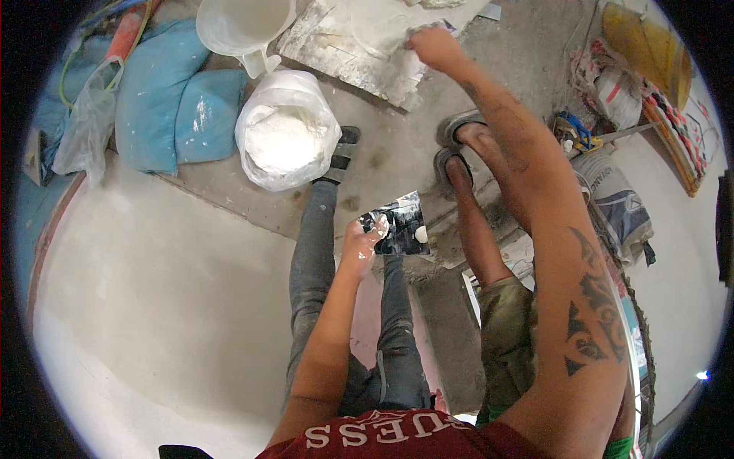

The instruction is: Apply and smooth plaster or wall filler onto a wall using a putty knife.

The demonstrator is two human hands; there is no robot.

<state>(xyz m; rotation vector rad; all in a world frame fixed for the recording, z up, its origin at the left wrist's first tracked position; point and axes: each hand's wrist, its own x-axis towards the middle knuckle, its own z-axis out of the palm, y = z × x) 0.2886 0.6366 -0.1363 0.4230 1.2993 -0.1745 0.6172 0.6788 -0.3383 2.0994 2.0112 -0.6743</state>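
Observation:
My left hand (362,243) grips a black flat scraper (403,233) in front of me. White paste smears the blade and my fingers. Far ahead, my right hand (436,50) is closed at the edge of a paste-covered board (348,57). Something dark and flat shows at its fingers, but most of it is hidden. Wet white paste (386,23) lies spread on that board. Left of it stands a clear plastic bag of white powder (284,141), its top gaping.
A white bucket (241,27) stands behind the bag, and stuffed blue sacks (164,115) lie to the left. Another person's sandalled feet (459,164) are close on my right. A printed sack (615,203) and a yellow container (646,50) lie farther right.

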